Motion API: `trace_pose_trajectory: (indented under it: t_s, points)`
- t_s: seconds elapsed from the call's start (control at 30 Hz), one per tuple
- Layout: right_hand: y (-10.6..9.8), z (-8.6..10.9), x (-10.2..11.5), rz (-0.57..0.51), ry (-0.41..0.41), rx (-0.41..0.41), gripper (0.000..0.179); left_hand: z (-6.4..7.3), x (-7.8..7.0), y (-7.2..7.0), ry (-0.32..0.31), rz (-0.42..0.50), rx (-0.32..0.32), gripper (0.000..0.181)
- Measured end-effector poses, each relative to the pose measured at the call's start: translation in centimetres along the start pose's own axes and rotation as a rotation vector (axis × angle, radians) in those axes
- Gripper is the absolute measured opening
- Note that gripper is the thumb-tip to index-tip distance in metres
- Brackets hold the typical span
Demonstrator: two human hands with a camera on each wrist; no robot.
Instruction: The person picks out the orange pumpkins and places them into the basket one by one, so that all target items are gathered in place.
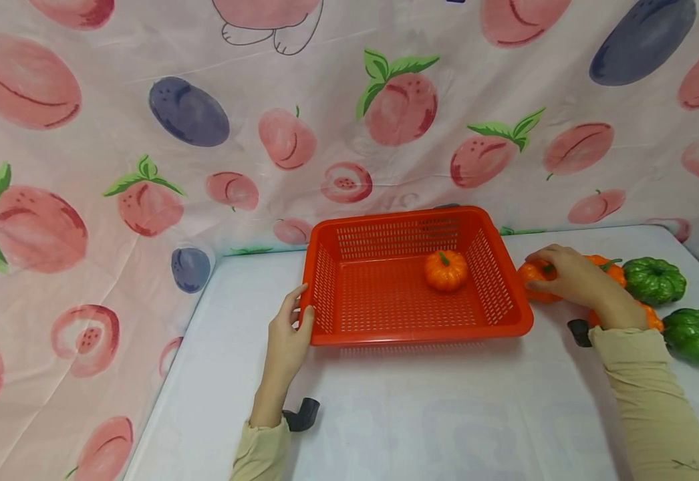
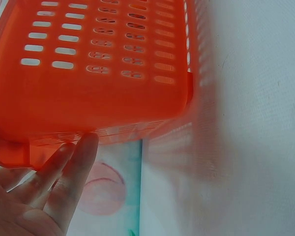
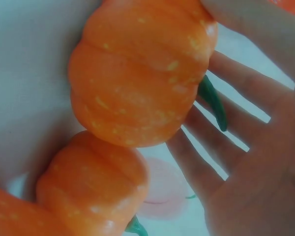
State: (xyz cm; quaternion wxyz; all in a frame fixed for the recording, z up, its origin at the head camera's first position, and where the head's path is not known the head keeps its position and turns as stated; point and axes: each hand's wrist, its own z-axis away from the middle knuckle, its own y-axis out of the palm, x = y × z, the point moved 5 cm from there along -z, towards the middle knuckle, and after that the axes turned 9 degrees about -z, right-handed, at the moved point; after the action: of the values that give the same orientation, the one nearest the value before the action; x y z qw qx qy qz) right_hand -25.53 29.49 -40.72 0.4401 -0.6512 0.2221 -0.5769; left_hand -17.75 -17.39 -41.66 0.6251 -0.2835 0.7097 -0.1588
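Head view puts the gripped orange pumpkin [image 1: 532, 275] just outside the right end of a red basket [image 1: 415, 335]. The right hand [image 1: 575, 277] has its thumb and fingers around it (whether it is off the white table [image 1: 409, 414] cannot be told). The left hand [image 1: 286, 337] touches the basket's left end with fingers nearly straight, apparently steadying it. Inside the basket, toward its right end, sits a small pumpkin [image 1: 446, 274]. Past the right hand lie more orange pumpkins [image 1: 615, 272] and two green pumpkins [image 1: 654, 280]. Behind hangs a fruit-print cloth [image 1: 313, 80]. The step in hand seems to be securing one pumpkin for pick-up; the next move would call for a firm hold, a lift clear of the basket's right rim, and room beside the pumpkin already inside.
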Motion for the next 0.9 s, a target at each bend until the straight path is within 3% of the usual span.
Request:
trace_pose_trajectory:
  t_s: [0.57,0.9]
  points:
    - [0.19,-0.32,-0.26,-0.016,0.036,0.02,0.054,0.05,0.05,0.03,-0.006,-0.014,0.002,0.043]
    - [-0.03,-0.13,-0.08,-0.015,0.001,-0.01,0.051,0.09,-0.02,-0.06,-0.007,-0.018,0.003,0.043]
